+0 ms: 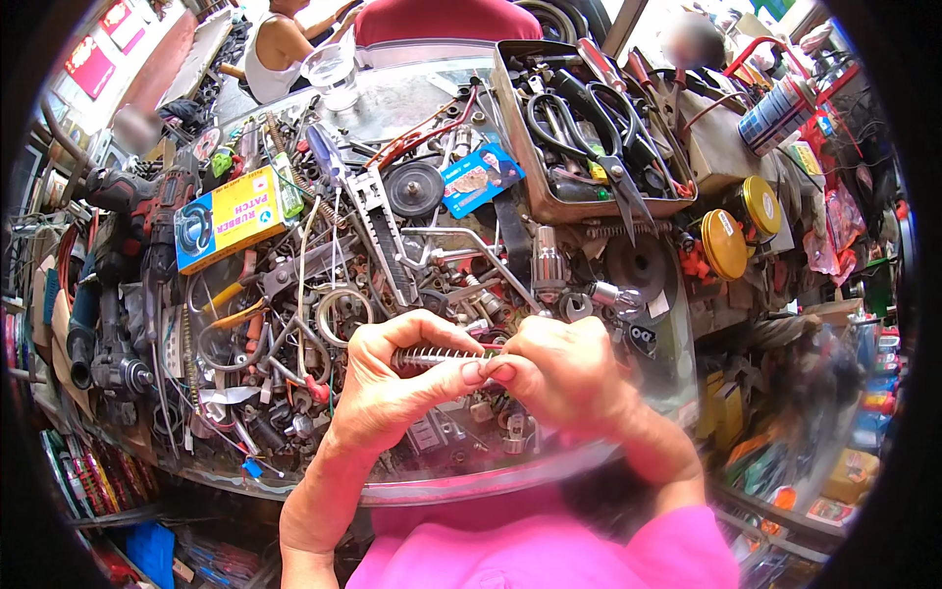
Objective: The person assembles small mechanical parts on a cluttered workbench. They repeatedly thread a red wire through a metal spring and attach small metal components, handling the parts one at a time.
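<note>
A thin metal coil spring (pixel 424 357) lies sideways between my hands, above the near part of the cluttered table. My left hand (pixel 397 378) is closed around it, thumb below and fingers above. At the spring's right end, my right hand (pixel 574 373) pinches with thumb and bent fingers, its thumb tip touching the left one. The fingers hide that end, and the right hand is slightly blurred. Just beyond the hands lie a metal drill chuck (pixel 548 263), a small light bulb (pixel 618 298) and a pale metal ring (pixel 343 316).
Loose bolts, springs and tools cover the glass-topped table (pixel 461 488). A metal tin (pixel 549 208) holds scissors (pixel 613 162) and pliers. A yellow-and-blue box (pixel 231 218) stands left, near a power drill (pixel 172 221). A spray can (pixel 775 116) is far right. Another person (pixel 280 49) sits beyond the table.
</note>
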`<state>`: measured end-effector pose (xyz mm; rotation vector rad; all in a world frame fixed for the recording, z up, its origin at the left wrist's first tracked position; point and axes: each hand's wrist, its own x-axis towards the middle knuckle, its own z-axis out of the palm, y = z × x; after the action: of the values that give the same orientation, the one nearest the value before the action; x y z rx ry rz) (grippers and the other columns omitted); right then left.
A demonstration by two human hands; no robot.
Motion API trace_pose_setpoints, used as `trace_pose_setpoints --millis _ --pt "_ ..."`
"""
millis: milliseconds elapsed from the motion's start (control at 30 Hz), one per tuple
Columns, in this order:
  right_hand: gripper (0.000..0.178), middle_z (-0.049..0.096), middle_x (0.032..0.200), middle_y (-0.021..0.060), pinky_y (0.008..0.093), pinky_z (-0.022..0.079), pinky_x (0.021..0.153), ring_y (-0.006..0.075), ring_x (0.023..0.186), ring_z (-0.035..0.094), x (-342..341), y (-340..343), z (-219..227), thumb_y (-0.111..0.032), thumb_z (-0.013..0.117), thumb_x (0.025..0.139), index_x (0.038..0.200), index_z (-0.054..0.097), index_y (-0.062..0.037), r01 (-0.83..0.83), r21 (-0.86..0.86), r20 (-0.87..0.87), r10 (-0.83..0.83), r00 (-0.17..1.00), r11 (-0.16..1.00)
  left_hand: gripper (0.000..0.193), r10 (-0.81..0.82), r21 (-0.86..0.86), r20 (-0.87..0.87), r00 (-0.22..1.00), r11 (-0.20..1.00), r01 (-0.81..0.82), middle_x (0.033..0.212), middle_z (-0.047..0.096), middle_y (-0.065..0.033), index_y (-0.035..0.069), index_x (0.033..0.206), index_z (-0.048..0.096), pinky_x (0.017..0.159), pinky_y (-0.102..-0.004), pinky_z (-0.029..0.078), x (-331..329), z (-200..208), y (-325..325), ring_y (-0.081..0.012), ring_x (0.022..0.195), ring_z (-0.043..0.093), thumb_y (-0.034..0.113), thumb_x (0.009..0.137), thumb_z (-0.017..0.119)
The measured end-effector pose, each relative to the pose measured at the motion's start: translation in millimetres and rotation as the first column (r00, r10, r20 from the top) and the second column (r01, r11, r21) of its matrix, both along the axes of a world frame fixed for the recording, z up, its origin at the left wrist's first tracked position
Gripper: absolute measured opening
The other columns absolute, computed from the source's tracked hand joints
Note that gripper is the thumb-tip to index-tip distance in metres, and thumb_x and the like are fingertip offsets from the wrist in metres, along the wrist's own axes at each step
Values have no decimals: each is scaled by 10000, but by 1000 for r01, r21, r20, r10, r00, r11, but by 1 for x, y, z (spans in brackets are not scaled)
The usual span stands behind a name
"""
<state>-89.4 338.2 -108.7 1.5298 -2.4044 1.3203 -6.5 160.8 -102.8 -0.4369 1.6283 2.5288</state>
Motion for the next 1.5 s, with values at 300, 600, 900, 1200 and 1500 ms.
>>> trace_pose_setpoints --millis 300,600,900,1200,1500 --pt "276 576 748 75 342 438 442 233 550 581 4 0 4 -251 727 793 946 606 -56 34 -28 -97 -36 995 999 195 -69 194 46 997 979 59 793 656 -17 1 916 650 548 -137 405 2 -5 -8 -15 660 559 100 780 750" --pt "354 461 551 80 341 373 401 236 447 507 3 1 -4 -297 681 852 668 527 -36 18 -42 79 -14 997 999 165 -55 109 9 998 993 53 661 586 8 -4 906 633 445 -153 284 0 -1 2 7 493 406 121 824 703" --pt "253 624 740 48 241 398 405 82 433 508 5 -2 1 -166 759 778 951 633 -29 36 -192 171 -3 985 981 119 -17 582 2 1000 813 13 532 435 15 -2 898 581 365 -185 264 1 -15 -6 -39 405 336 110 867 607" --pt "451 650 946 119 217 459 424 86 485 560 6 -4 -7 -80 756 762 1174 589 -4 31 -322 -18 -39 999 946 147 -34 481 8 999 876 26 558 469 4 -7 945 580 379 -178 256 2 -12 -3 -43 397 325 130 891 580" --pt "240 677 847 35 174 426 481 10 590 548 7 -7 5 -127 674 873 1059 611 10 318 -194 783 -49 620 928 397 68 437 -220 973 899 36 934 610 -220 -26 1249 394 406 -183 362 0 -3 -4 -167 621 604 70 866 427"
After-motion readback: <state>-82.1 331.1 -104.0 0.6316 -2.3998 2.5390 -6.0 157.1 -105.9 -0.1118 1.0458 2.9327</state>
